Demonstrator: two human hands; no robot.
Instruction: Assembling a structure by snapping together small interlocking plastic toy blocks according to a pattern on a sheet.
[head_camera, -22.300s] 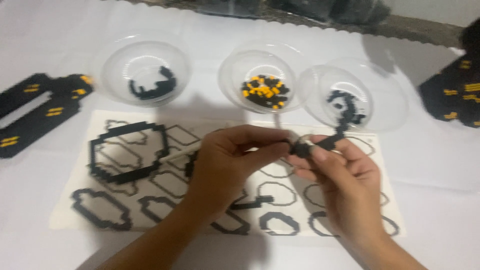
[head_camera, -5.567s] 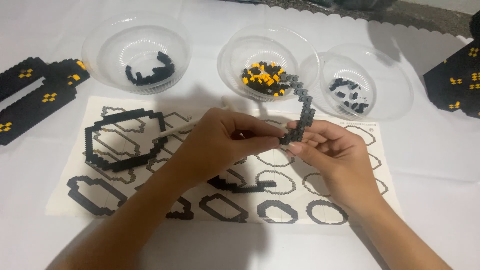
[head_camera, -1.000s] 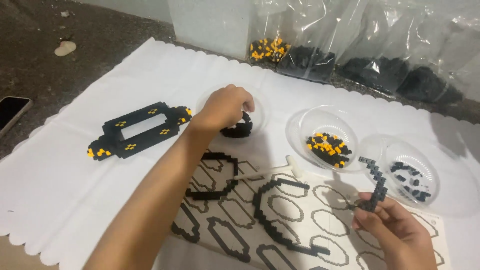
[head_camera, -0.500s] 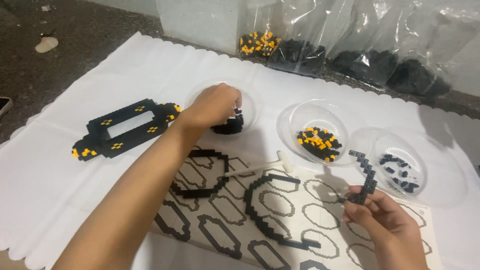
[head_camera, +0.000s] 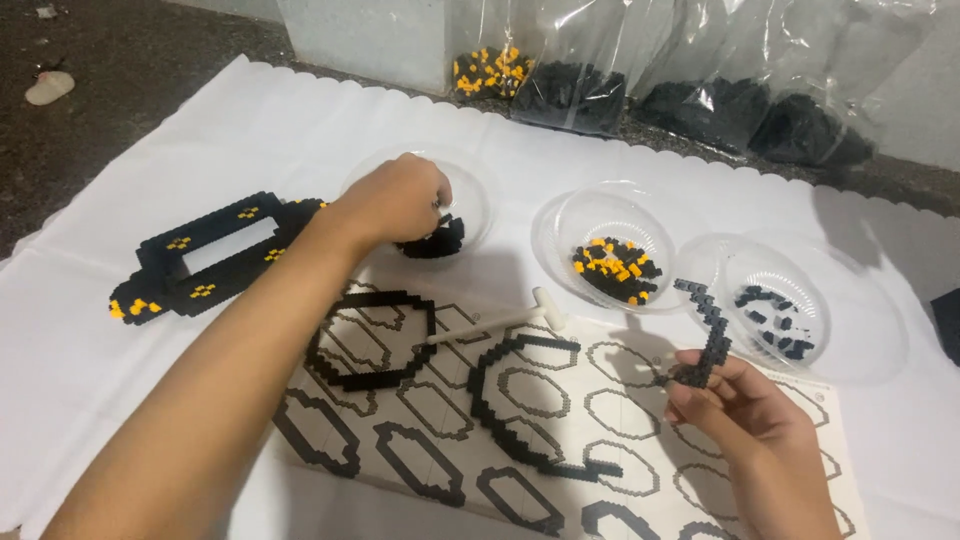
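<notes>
My left hand (head_camera: 395, 200) reaches into the left clear bowl (head_camera: 470, 195), fingers curled down among small black bricks (head_camera: 435, 238); whether it grips one is hidden. My right hand (head_camera: 745, 415) holds a curved strip of black bricks (head_camera: 705, 335) upright over the right side of the printed template sheet (head_camera: 640, 420). On the sheet lie a black brick ring (head_camera: 370, 340) and a larger open black arc (head_camera: 515, 415).
A middle bowl (head_camera: 610, 255) holds black and orange bricks; a right bowl (head_camera: 790, 305) holds a few black ones. A white stick tool (head_camera: 495, 320) lies on the sheet. A finished black and orange frame (head_camera: 205, 255) lies left. Bags of bricks (head_camera: 650, 70) line the back.
The view has shifted slightly. My left hand stays in the left bowl, digging lower. My right hand keeps the black strip at about the same place.
</notes>
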